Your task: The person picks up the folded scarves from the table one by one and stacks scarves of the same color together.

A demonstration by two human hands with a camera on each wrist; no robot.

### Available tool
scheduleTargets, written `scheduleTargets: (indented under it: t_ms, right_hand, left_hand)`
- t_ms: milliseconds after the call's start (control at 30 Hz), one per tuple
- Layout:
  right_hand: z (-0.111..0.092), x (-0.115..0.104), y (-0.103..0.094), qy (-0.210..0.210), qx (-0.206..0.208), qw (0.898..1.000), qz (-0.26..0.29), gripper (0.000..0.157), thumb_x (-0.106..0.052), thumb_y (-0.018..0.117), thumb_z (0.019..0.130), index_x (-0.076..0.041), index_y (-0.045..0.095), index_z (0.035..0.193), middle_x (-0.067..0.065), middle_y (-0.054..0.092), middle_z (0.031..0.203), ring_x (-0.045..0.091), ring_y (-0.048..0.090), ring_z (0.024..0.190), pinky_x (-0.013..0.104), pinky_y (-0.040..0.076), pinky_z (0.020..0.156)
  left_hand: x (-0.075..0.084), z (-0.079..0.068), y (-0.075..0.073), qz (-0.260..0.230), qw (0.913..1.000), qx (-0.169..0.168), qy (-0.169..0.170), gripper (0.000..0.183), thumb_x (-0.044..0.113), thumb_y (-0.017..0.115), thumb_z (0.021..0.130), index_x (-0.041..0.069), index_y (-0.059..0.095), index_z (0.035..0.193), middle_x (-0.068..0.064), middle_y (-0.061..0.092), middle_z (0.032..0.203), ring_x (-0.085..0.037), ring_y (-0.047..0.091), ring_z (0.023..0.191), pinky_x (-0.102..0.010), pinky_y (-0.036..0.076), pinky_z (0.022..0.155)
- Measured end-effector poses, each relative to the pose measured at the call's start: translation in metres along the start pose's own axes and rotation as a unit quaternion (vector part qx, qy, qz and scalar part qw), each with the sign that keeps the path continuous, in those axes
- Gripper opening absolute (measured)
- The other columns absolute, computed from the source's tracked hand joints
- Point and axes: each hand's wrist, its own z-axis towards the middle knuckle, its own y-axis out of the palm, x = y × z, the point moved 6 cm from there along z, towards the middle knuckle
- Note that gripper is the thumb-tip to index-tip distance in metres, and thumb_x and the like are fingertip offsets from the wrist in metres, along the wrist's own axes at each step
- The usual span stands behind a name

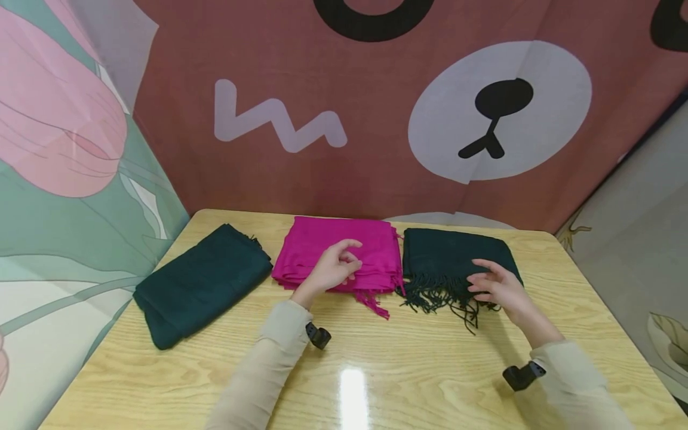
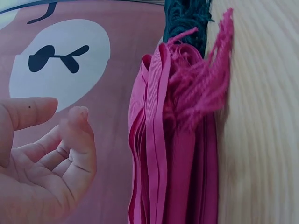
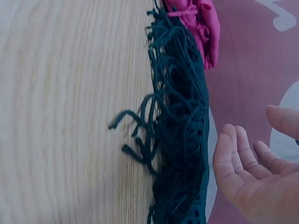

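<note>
A folded magenta scarf (image 1: 344, 239) with fringe lies at the back middle of the table. My left hand (image 1: 333, 266) hovers over its front part, fingers loosely bent; the left wrist view shows a gap between that hand and the layered scarf edge (image 2: 159, 140). To the right lies a folded dark green scarf (image 1: 451, 248), its fringe (image 1: 438, 289) spread toward the front. Above its right front corner is my right hand (image 1: 500, 289), fingers relaxed and holding nothing. In the right wrist view the hand (image 3: 252, 172) stands apart from the green fringe (image 3: 180, 121).
Another folded dark green scarf (image 1: 204, 283) lies at an angle on the left of the wooden table (image 1: 419, 370). A brown cloth backdrop (image 1: 376, 173) with a cartoon face hangs behind the table's back edge. Flower-patterned cloth (image 1: 59, 119) covers the left side.
</note>
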Motion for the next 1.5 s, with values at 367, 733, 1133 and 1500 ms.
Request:
scheduleTargets:
  t_ms: [367,733,1133,1500]
  right_hand:
    - [0.007,0.006,-0.015,0.013,0.002,1.0,-0.004,0.06,-0.02,0.045,0.097,0.005,0.014,0.142,0.023,0.05,0.119,0.005,0.06,0.085,0.032,0.051,0.074]
    - [0.012,0.011,-0.034,0.034,0.018,0.999,-0.015,0.066,-0.026,0.043,0.097,0.004,0.007,0.143,0.033,0.039,0.128,0.011,0.061,0.089,0.03,0.051,0.076]
    - [0.047,0.089,-0.078,0.042,0.062,0.997,0.011,0.079,-0.045,0.053,0.088,-0.017,0.01,0.147,0.0,0.056,0.105,0.004,0.061,0.082,0.025,0.051,0.071]
    - [0.061,0.119,-0.105,0.061,0.103,0.991,0.064,0.081,-0.041,0.06,0.085,-0.017,0.014,0.147,-0.009,0.056,0.091,0.007,0.062,0.074,0.025,0.052,0.064]
  left_hand:
    - [0.004,0.021,0.019,-0.058,0.9978,-0.006,-0.032,0.047,0.004,0.054,0.09,0.005,0.039,0.135,-0.025,0.059,0.101,-0.031,0.062,0.076,-0.033,0.052,0.058]
    - [0.012,0.044,0.035,-0.049,0.9982,-0.011,-0.034,0.052,0.005,0.057,0.089,0.007,0.038,0.137,-0.016,0.06,0.096,-0.032,0.061,0.082,-0.033,0.053,0.061]
    - [0.004,0.056,0.049,-0.069,0.9958,0.021,-0.056,0.054,0.005,0.06,0.086,0.009,0.041,0.136,-0.012,0.061,0.092,-0.027,0.061,0.08,-0.035,0.053,0.061]
    - [0.001,0.066,0.07,-0.095,0.993,0.0,-0.07,0.05,0.002,0.059,0.086,0.008,0.043,0.133,-0.01,0.059,0.088,-0.034,0.06,0.085,-0.031,0.053,0.059]
